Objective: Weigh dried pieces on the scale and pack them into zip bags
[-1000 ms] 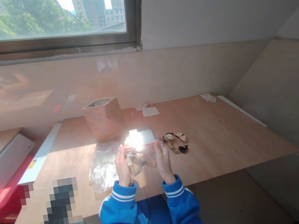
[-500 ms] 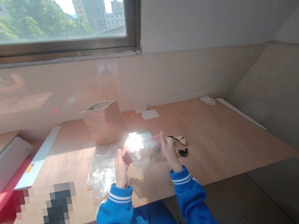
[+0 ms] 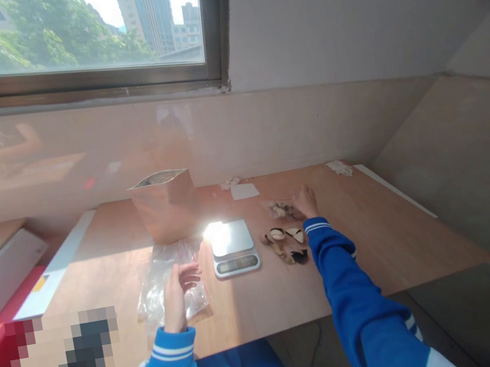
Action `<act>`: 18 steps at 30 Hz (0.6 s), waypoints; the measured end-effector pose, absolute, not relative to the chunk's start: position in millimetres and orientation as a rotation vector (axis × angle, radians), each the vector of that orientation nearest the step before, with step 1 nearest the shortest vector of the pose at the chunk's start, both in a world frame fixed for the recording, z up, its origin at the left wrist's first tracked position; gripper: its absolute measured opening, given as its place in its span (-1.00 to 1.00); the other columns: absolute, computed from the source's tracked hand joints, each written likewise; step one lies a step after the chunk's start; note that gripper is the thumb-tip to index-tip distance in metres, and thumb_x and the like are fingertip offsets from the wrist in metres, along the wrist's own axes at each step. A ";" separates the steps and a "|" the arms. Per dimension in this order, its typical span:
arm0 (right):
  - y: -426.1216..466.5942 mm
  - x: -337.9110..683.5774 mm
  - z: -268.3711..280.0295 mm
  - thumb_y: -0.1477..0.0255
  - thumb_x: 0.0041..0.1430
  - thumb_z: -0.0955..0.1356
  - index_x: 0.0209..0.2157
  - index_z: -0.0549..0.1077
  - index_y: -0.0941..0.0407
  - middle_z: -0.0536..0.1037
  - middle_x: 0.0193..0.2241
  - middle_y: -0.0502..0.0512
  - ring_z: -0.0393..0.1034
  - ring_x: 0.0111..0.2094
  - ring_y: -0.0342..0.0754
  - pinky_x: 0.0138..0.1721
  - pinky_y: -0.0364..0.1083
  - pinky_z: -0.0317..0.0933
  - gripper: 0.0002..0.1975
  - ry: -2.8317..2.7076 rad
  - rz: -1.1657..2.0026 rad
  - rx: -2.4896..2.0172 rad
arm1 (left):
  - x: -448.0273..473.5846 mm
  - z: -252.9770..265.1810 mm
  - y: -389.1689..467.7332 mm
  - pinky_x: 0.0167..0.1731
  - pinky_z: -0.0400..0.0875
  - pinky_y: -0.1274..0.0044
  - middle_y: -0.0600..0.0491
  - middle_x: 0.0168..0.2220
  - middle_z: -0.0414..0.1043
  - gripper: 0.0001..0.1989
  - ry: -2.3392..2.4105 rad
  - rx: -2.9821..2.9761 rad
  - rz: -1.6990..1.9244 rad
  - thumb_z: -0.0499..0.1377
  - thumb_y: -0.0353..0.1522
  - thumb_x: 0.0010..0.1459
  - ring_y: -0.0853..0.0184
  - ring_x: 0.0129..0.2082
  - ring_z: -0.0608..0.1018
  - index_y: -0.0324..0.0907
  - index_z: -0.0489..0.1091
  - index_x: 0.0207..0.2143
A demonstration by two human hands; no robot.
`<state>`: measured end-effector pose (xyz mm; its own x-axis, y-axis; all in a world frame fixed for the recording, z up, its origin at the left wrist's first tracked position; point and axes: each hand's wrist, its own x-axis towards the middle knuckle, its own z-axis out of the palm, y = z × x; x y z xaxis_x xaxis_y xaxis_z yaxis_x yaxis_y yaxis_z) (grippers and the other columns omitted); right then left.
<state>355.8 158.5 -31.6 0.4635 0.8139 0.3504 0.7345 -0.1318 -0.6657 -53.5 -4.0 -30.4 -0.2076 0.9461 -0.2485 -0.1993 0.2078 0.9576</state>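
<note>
My right hand (image 3: 307,201) reaches to the far right of the table, its fingers closed at the right end of a clear zip bag (image 3: 281,209) of small brownish pieces. The bag lies flat on the table. Just in front of it are several loose dried-looking pieces (image 3: 279,247), brown, cream and black. My left hand (image 3: 181,289) hovers over a pile of clear plastic zip bags (image 3: 152,287), fingers stretched and apart, with nothing in them. Between the hands sits a white kitchen scale (image 3: 236,265) with a shiny, bare plate; its display is unreadable.
An open brown paper bag (image 3: 167,209) stands upright behind the plastic bags. Near the wall lie a white paper slip (image 3: 244,191) and crumpled tissue (image 3: 340,167). The wooden table (image 3: 376,236) meets the tiled wall at the back. A blurred-out patch covers the lower left.
The filled zip bag, held between both hands over the scale, has moved right and down onto the table with my right hand. My left hand has let go and drawn left, uncovering the scale.
</note>
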 end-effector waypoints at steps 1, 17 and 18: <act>149.2 352.3 -37.0 0.25 0.21 0.22 -0.13 0.43 0.22 0.45 -0.08 0.40 0.25 0.03 0.19 0.03 0.15 0.09 -0.64 -1.351 0.073 -1.877 | -54.9 -33.5 -4.1 -0.38 0.34 0.48 -0.05 -0.41 0.53 -0.45 1.356 0.787 1.276 0.08 0.06 0.02 0.27 -0.44 0.50 -0.25 0.50 -0.38; 65.2 317.5 -88.5 0.22 0.22 0.27 -0.11 0.48 0.06 0.47 -0.16 0.18 0.38 -0.12 0.10 -0.10 0.04 0.26 -0.69 -1.843 0.242 -1.651 | -52.6 -65.2 -3.6 -0.53 0.32 0.51 -0.03 -0.55 0.47 -0.42 1.477 0.824 1.298 0.10 0.14 -0.04 0.30 -0.53 0.45 -0.20 0.50 -0.53; 67.4 317.2 -85.3 0.22 0.23 0.26 -0.12 0.48 0.09 0.47 -0.19 0.19 0.39 -0.14 0.09 -0.11 0.03 0.27 -0.68 -1.794 0.251 -1.630 | -52.3 -68.6 -3.6 -0.55 0.31 0.52 -0.01 -0.57 0.44 -0.43 1.485 0.815 1.320 0.11 0.14 -0.05 0.33 -0.56 0.42 -0.20 0.49 -0.54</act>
